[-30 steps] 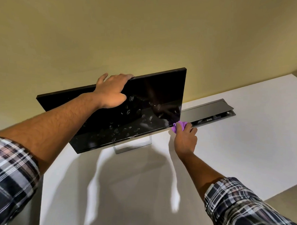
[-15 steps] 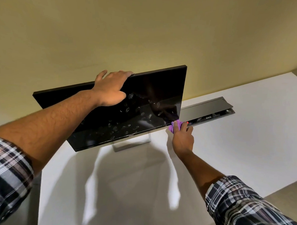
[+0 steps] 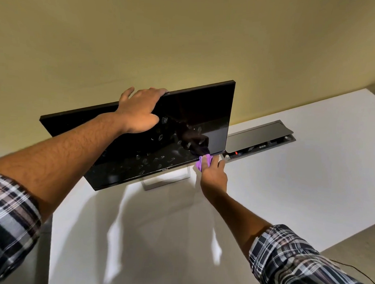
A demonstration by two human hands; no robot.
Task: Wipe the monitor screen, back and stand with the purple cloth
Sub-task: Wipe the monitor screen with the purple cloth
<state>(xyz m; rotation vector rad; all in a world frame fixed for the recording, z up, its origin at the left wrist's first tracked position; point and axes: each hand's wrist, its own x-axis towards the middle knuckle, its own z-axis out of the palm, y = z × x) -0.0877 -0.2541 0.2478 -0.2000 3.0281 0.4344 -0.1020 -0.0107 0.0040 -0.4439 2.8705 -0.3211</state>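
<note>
Two hands at work: left hand [image 3: 138, 113] gripping monitor [image 3: 183, 128] top at 11 o'clock, right hand [image 3: 214, 175] apparently bunching purple cloth [image 3: 204, 160] against lower corner. Risks tipping if pressed harder.

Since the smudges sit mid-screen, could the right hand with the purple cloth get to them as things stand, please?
Probably yes: the right hand holds the purple cloth at the black monitor screen's lower edge, and nothing lies between it and the smudges.
</note>
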